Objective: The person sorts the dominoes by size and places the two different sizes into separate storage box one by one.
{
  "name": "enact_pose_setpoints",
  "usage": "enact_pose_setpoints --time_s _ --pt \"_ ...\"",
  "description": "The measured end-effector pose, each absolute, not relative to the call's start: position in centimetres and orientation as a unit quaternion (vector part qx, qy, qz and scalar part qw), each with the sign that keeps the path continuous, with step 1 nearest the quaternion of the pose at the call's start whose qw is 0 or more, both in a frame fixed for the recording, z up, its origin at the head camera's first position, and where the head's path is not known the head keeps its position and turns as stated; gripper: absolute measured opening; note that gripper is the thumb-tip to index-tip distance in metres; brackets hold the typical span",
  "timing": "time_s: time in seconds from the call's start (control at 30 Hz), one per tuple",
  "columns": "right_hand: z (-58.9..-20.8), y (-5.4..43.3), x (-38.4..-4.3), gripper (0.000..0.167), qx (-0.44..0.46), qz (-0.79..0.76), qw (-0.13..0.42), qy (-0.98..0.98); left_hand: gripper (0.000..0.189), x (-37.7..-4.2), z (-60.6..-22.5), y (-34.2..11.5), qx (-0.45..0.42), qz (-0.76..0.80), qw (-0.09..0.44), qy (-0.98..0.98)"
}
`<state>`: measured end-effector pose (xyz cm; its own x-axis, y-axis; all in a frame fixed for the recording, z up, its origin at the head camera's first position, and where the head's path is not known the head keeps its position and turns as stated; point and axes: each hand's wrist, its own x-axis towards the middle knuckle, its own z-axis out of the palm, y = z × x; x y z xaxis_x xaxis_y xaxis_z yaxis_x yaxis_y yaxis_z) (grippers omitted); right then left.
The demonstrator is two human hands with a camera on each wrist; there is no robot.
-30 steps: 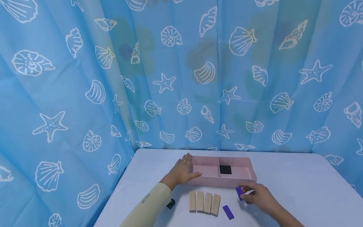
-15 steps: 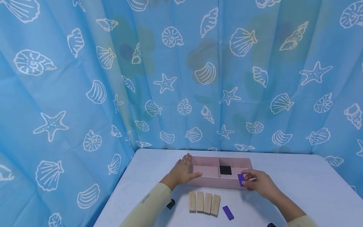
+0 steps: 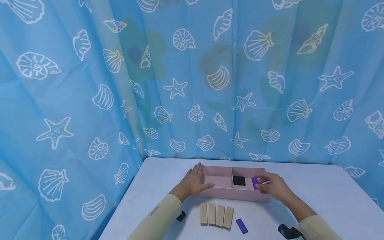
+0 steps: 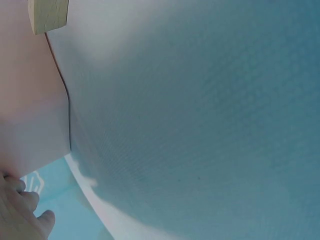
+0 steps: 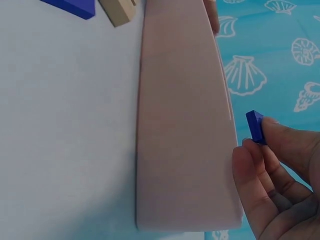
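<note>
Curtain (image 3: 195, 66), blue and shell-printed, behind a white surface (image 3: 315, 190). Right hand (image 3: 274, 186): fingers pinching a purple block (image 3: 254, 183) over the right compartment of a pink box (image 3: 234, 194). Left hand (image 3: 192, 181): fingers extended, at the box's left end. Wooden blocks (image 3: 212, 215) lie in front.

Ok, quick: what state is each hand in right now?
Left hand: open, resting on the pink box.
Right hand: holding a purple block between thumb and fingers.

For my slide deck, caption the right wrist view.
The right hand pinches a purple block near a pink box, a seashell-print curtain behind.
</note>
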<state>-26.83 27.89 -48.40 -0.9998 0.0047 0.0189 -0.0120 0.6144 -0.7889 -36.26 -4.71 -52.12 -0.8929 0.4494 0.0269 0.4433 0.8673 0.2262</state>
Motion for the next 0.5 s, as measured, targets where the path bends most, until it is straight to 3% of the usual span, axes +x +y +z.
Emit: enact_pose_setpoints --time_s 0.5 --pt "-48.6 26.7 -29.4 0.042 -0.027 0.447 -0.003 -0.894 0.106 -36.1 -51.9 -4.8 0.242 0.122 0.013 0.963"
